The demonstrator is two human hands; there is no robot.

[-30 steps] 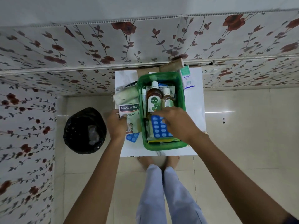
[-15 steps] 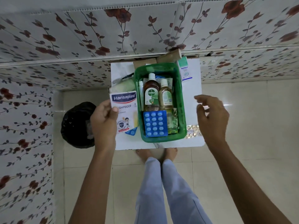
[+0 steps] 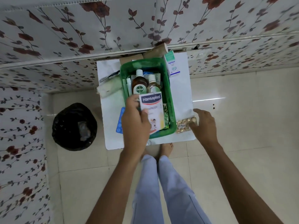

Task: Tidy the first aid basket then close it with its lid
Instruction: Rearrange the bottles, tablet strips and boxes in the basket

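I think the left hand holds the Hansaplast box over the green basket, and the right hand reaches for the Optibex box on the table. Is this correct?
Not quite. The head view shows the left hand holding the Hansaplast box over the green basket, but the right hand reaches for the gold blister pack at the near right of the table. The Optibex box lies untouched at the far side.

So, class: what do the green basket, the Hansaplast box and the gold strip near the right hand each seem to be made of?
Green basket: likely moulded plastic, with a glossy, slightly see-through wall.
Hansaplast box, in the left hand: printed card, by its flat faces and sharp folded edges.
Gold strip, at the right hand: probably foil blister packing, shiny and bumpy.
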